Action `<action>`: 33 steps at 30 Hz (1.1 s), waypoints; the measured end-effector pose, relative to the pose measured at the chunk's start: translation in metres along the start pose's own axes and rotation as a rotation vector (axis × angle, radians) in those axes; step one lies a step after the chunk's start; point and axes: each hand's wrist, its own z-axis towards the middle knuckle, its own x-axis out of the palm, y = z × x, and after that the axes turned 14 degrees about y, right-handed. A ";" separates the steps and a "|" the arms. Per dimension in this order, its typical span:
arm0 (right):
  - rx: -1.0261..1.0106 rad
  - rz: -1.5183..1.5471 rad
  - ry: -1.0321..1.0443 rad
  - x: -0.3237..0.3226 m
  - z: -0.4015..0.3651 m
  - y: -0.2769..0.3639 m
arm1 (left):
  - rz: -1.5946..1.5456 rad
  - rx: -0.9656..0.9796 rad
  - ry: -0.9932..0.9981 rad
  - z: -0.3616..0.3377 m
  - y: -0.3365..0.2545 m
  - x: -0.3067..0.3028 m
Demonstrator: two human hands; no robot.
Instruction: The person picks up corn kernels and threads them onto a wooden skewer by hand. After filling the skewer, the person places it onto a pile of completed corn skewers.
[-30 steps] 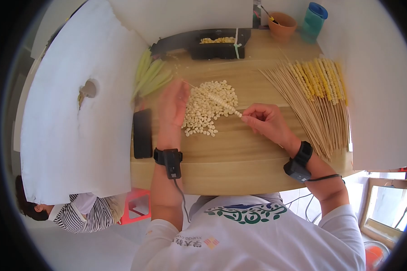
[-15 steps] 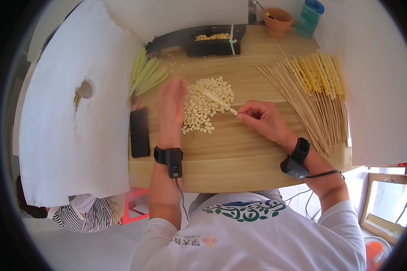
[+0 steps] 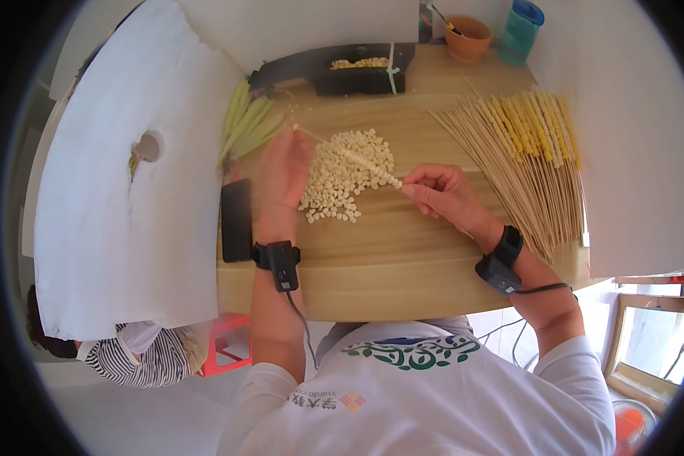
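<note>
A thin wooden skewer with a row of pale corn kernels [image 3: 372, 169] slants over the table. My right hand [image 3: 444, 194] is closed, thumb and fingertips pinching the skewer at the lower right end of the row. My left hand [image 3: 285, 171] is closed at the skewer's bare upper left end, with a small pale piece, apparently a corn kernel [image 3: 296, 128], at its fingertips. Most of its fingers are hidden behind the hand. Beneath the skewer lies a pile of loose corn kernels [image 3: 330, 186].
Bare skewers [image 3: 501, 167] and corn-threaded skewers [image 3: 532, 125] lie at right. Green husks [image 3: 247, 121] and a black phone [image 3: 236, 220] lie left. Behind are a black container [image 3: 357, 82], an orange bowl [image 3: 467, 42] and a blue-lidded jug [image 3: 520, 34]. A striped sleeve [image 3: 140, 361] shows lower left.
My left hand has moved slightly up and left, my right slightly up. The skewer has stayed between them, and more of its bare upper end shows.
</note>
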 end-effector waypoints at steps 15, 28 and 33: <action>0.007 0.060 0.043 0.000 -0.002 0.003 | -0.048 -0.009 -0.006 0.001 0.004 0.000; 0.020 -0.020 0.015 -0.001 -0.001 0.004 | -0.089 -0.111 0.004 -0.002 0.007 0.004; 0.006 -0.019 0.005 0.000 -0.002 0.004 | -0.053 -0.193 0.058 -0.005 0.020 0.014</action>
